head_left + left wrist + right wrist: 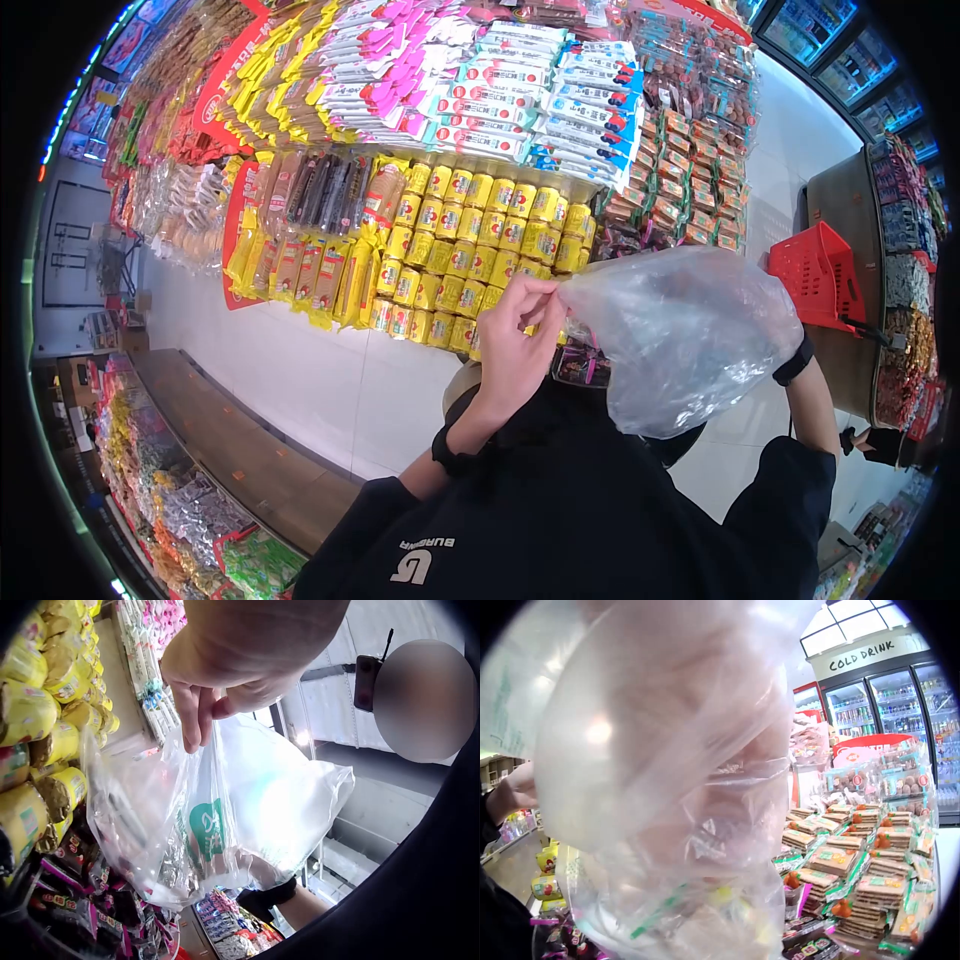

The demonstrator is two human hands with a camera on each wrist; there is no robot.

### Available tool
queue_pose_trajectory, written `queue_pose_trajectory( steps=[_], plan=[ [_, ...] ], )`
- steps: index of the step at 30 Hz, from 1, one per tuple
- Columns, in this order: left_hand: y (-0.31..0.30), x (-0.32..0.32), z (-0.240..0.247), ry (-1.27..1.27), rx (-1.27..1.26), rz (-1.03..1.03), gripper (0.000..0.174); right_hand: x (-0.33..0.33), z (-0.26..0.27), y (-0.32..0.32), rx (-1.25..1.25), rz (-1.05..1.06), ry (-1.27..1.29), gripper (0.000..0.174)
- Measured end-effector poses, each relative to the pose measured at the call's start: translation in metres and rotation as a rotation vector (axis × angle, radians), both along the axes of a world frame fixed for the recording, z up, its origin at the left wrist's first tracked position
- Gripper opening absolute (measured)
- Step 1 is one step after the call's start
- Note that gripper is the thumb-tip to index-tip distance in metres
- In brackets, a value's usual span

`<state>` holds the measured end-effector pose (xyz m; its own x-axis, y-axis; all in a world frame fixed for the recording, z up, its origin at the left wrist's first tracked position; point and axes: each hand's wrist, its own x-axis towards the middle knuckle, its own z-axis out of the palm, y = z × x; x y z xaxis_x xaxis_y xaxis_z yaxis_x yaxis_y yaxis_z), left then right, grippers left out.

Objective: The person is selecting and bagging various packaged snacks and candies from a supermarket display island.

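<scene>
A clear plastic bag (690,340) with green print hangs between both hands, in front of the body. The left hand (520,340) pinches the bag's edge between thumb and fingertips, which the left wrist view shows from close by. In the right wrist view the right hand (705,742) shows only as a blur through the plastic, so I cannot tell how its fingers lie. A black band (794,362) circles the right wrist at the bag's far side. Beyond the left hand are rows of yellow cylindrical packs (460,255); dark purple packets (582,366) lie beneath the bag.
Stacks of wafer-like packets (870,870) lie near the right hand. White and pink wrapped snacks (400,70) fill the display's far side. A red basket (818,275) stands at the right, before a brown counter (845,210). Drink fridges (885,697) line the back.
</scene>
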<state>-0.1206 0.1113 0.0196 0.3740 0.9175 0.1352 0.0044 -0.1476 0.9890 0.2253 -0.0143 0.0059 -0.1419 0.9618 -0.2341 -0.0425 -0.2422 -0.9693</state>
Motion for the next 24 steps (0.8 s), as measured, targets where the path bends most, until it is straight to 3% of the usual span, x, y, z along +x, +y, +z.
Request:
queue_pose_trajectory(
  steps=[2, 4, 8, 14, 20, 23, 24],
  plan=[
    [0.0, -0.001, 0.0, 0.005, -0.048, 0.004, 0.008, 0.002, -0.001, -0.003, -0.067, -0.04, 0.134, 0.05],
    [0.0, 0.001, -0.001, -0.029, -0.104, -0.002, 0.007, -0.013, 0.021, 0.006, -0.026, 0.003, 0.016, 0.054],
    [0.009, 0.007, 0.0, -0.157, -0.247, -0.048, 0.006, -0.045, 0.041, 0.033, 0.208, 0.085, -0.488, 0.048],
    [0.022, 0.012, 0.003, -0.216, -0.369, -0.096, 0.004, -0.054, 0.064, 0.051, 0.374, 0.135, -0.916, 0.043],
    [0.027, 0.014, -0.006, -0.232, -0.397, -0.044, 0.009, -0.048, 0.109, 0.028, 0.577, 0.074, -1.467, 0.039],
    [0.026, 0.017, -0.013, -0.167, -0.411, -0.097, 0.023, -0.061, 0.129, 0.038, 0.584, 0.175, -1.411, 0.037],
    [0.025, 0.018, -0.018, -0.128, -0.404, -0.127, 0.03, -0.066, 0.141, 0.044, 0.461, 0.234, -1.215, 0.037]
  ],
)
